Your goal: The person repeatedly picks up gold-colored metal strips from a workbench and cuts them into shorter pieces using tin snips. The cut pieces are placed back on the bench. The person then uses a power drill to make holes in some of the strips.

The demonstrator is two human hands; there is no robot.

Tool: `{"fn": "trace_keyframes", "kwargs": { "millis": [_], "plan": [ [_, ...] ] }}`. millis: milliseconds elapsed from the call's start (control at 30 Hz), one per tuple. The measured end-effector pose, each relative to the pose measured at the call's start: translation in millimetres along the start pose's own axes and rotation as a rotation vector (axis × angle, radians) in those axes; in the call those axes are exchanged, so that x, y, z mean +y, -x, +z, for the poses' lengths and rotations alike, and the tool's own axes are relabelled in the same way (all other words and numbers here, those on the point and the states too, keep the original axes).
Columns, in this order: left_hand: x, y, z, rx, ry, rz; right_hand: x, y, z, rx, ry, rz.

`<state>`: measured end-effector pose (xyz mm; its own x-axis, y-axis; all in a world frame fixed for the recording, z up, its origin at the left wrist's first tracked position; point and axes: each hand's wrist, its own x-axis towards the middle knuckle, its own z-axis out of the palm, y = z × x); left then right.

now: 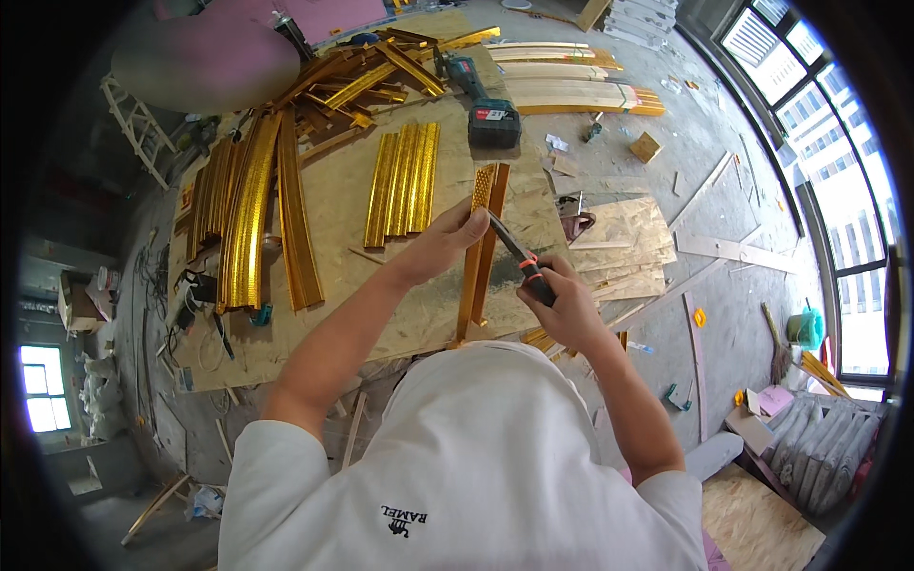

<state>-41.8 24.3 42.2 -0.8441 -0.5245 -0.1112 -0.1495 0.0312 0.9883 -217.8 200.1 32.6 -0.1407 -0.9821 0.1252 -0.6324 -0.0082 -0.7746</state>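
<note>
In front of me stands a gold moulding strip (473, 276), one end toward my body and its patterned far end raised above the work board. My left hand (457, 233) is closed around it near that far end. My right hand (568, 303) grips the black-and-red handle of a file-like tool (514, 245) with a long, narrow grey blade. The blade's tip lies against or very near the strip, beside my left thumb; actual contact is hard to tell. Beyond my left hand, short gold strips (405, 181) lie side by side on the board.
A cordless power tool (484, 109) rests on the plywood work board (333, 347). Long gold mouldings (249, 219) lie at left, with a heap of gold offcuts (371, 76) behind. Bundled strips (571, 86) lie at the far right. A green bucket (805, 328) stands by the windows.
</note>
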Motion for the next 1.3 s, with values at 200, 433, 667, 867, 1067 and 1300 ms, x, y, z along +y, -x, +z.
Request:
{"fn": "trace_keyframes", "kwargs": {
  "millis": [200, 433, 667, 867, 1067, 1300],
  "plan": [
    [-9, -17, 15, 0.129, 0.055, 0.250, -3, -6, -21, 0.001, 0.013, 0.001],
    [-1, -20, 4, 0.099, -0.024, 0.135, -2, -12, -41, -0.046, 0.080, 0.013],
    [3, -18, 2, 0.150, -0.214, 0.049, -4, -7, -40, -0.111, -0.014, 0.001],
    [7, -10, -1, 0.132, -0.280, 0.042, -9, -5, -42, -0.187, -0.034, 0.002],
    [-13, -14, -5, 0.108, -0.272, -0.042, 17, -7, -20, -0.237, 0.037, 0.187],
    [-79, -26, -22, 0.085, -0.238, -0.662, 64, -31, 58, -0.046, 0.601, 0.035]
  ]
}}
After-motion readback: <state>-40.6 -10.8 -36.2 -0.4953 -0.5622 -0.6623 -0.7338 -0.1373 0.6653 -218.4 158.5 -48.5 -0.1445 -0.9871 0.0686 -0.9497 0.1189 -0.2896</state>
